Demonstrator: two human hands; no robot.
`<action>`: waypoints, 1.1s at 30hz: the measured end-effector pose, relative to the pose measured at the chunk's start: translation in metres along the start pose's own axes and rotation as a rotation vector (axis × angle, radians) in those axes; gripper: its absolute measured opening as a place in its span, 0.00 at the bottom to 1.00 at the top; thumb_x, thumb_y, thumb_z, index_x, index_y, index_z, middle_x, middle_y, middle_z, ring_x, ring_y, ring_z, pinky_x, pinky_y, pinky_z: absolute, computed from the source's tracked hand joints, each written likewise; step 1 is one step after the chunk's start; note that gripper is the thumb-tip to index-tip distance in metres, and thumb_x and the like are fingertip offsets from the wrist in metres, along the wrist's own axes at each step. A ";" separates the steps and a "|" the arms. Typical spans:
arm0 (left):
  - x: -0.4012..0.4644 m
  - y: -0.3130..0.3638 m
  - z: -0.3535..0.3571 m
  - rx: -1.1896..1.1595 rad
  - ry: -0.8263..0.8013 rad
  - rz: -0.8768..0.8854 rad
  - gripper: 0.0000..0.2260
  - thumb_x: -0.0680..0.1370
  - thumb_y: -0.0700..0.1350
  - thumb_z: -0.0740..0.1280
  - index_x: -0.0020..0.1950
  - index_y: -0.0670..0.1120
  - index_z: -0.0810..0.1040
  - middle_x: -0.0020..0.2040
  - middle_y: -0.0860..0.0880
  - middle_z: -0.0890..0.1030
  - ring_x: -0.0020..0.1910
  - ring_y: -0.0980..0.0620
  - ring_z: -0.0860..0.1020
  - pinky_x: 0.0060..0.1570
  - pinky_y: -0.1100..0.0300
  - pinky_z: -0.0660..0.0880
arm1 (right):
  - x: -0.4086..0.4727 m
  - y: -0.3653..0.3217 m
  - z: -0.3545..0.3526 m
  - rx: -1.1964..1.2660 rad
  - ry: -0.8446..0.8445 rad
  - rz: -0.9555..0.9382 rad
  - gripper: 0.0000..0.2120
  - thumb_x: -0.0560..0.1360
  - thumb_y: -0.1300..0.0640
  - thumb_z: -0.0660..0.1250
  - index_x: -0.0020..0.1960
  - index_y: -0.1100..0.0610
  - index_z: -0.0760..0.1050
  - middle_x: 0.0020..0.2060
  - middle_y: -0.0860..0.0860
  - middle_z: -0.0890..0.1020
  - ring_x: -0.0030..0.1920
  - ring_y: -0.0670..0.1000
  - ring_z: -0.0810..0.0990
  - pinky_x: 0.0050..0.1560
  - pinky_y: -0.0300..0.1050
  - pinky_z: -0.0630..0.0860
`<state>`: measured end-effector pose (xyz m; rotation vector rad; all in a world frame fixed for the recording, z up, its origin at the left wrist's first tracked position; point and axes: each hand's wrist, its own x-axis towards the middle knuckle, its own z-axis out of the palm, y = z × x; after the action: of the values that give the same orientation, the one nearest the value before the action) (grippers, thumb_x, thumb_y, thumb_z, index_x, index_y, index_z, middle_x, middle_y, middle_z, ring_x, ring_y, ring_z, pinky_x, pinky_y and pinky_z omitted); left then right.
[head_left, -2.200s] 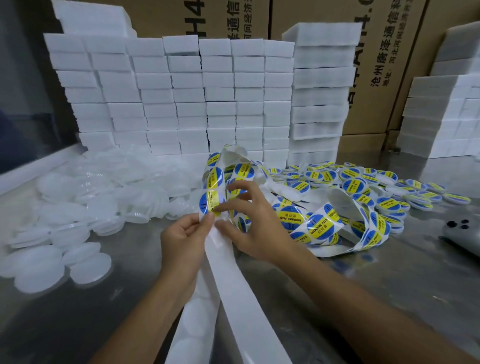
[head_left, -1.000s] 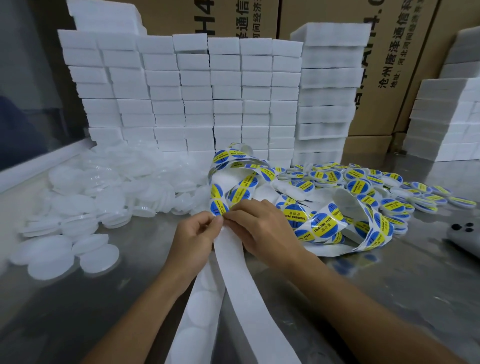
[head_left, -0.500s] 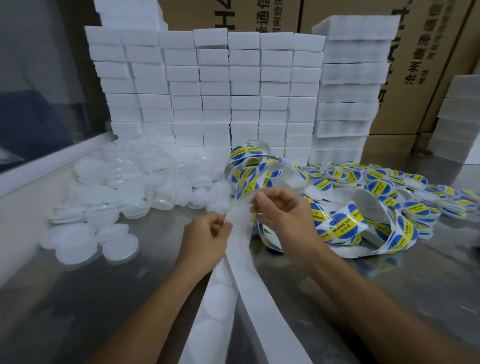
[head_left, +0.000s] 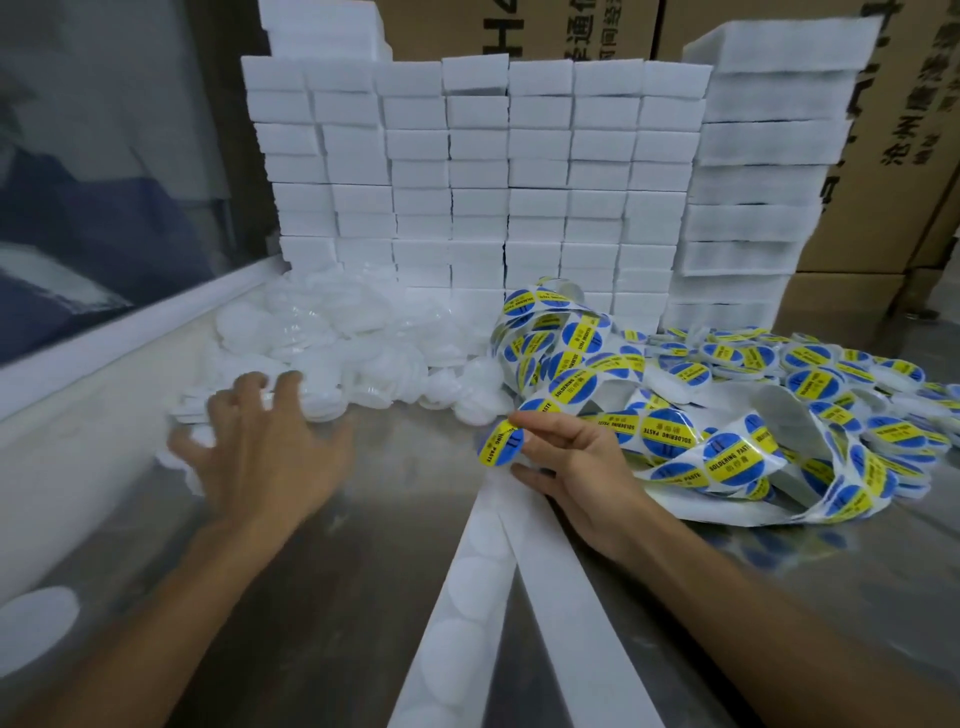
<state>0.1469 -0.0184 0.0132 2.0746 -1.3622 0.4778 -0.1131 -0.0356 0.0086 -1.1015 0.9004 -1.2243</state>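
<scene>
We run one view only: head-worn wide-angle cam, facing fwd and down across the grey metal tabletop (head_left: 405, 467). Left hand (head_left: 260, 447) and right hand (head_left: 571, 462) sit close, mid-frame; forearms enter at bottom edge. Stacked white foam blocks (head_left: 478, 171) and brown cardboard cartons (head_left: 909, 156) bound the far side.
</scene>
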 end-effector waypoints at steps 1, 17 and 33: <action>0.001 -0.020 0.002 0.022 -0.070 -0.095 0.31 0.73 0.65 0.64 0.71 0.50 0.66 0.72 0.41 0.65 0.70 0.37 0.61 0.67 0.33 0.56 | 0.000 0.000 0.000 0.000 -0.007 0.005 0.12 0.76 0.68 0.67 0.47 0.54 0.85 0.45 0.54 0.86 0.52 0.54 0.81 0.65 0.59 0.73; 0.008 0.009 0.058 -0.007 -0.422 -0.251 0.46 0.70 0.77 0.53 0.77 0.47 0.50 0.79 0.40 0.48 0.75 0.29 0.42 0.72 0.35 0.47 | 0.007 -0.004 -0.010 0.045 -0.019 0.070 0.07 0.76 0.57 0.70 0.53 0.56 0.84 0.51 0.55 0.86 0.58 0.52 0.82 0.65 0.59 0.74; -0.008 0.048 0.053 0.103 -0.095 0.181 0.11 0.79 0.51 0.63 0.54 0.47 0.79 0.63 0.44 0.71 0.63 0.44 0.67 0.62 0.40 0.56 | 0.004 -0.003 -0.009 0.002 -0.001 0.012 0.05 0.76 0.63 0.69 0.49 0.55 0.81 0.43 0.51 0.87 0.45 0.47 0.85 0.62 0.59 0.77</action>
<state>0.0977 -0.0612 -0.0176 2.0891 -1.6215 0.5410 -0.1213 -0.0411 0.0091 -1.0939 0.9039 -1.2147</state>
